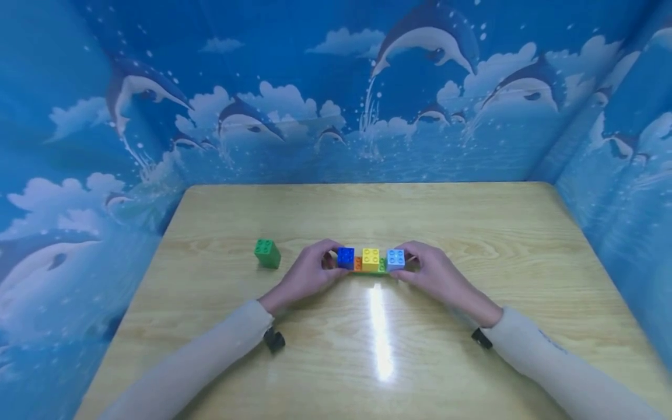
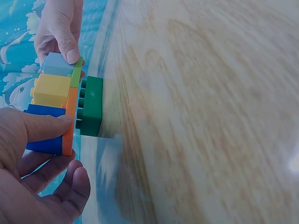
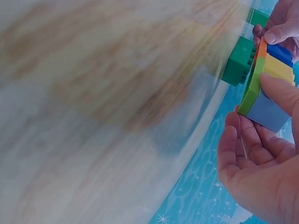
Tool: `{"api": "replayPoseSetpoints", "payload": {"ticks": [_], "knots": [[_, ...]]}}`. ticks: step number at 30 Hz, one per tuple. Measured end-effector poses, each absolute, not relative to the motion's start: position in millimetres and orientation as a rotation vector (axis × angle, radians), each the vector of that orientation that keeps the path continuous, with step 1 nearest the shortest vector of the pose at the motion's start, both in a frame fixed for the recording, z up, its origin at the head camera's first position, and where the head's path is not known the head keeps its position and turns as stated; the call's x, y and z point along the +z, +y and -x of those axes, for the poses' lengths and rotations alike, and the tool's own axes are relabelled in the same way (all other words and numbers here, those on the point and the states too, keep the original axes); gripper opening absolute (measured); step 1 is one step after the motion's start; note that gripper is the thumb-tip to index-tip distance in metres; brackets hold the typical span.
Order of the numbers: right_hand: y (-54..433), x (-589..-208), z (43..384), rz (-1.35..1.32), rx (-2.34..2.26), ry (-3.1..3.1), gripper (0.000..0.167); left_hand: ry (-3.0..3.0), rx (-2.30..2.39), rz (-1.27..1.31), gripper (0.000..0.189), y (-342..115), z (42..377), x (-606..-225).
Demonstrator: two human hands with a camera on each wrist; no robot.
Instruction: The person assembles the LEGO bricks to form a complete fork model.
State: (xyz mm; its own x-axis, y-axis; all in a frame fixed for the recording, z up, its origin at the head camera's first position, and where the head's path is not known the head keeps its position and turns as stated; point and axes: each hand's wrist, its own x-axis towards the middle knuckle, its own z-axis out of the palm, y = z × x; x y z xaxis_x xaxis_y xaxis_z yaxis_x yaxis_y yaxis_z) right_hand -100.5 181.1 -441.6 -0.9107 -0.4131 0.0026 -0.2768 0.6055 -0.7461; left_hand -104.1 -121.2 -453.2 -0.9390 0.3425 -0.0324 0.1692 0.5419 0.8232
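Note:
Both hands hold one joined row of toy building bricks. My left hand (image 1: 311,272) grips the dark blue brick (image 1: 345,258) and the flat orange piece (image 2: 70,126) under it. At the other end my right hand (image 1: 437,273) pinches the light blue brick (image 1: 396,259) and the flat lime-green piece (image 3: 252,88) below. Between them a yellow brick (image 1: 370,260) bridges the orange and lime pieces. Directly beneath the row, a dark green brick (image 2: 93,107) rests on the table, studs facing up, with a narrow gap showing in the left wrist view.
A tall green brick stack (image 1: 268,254) stands on the wooden table (image 1: 446,216), left of my left hand. Blue dolphin-print curtains (image 1: 294,76) enclose the table's back and sides. Small black devices (image 1: 274,339) sit under both wrists.

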Motion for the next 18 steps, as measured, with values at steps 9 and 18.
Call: {"api": "replayPoseSetpoints", "payload": {"ticks": [9,18], "knots": [[174.9,-444.6,103.3,0.559,-1.156,2.660,0.035,2.613,1.331,-0.410,0.047,-123.0,104.2,-456.0],[175.0,-442.2,104.7,0.596,-1.124,2.686,0.036,2.623,1.303,-0.460,0.043,-124.5,107.8,-454.6]]}}
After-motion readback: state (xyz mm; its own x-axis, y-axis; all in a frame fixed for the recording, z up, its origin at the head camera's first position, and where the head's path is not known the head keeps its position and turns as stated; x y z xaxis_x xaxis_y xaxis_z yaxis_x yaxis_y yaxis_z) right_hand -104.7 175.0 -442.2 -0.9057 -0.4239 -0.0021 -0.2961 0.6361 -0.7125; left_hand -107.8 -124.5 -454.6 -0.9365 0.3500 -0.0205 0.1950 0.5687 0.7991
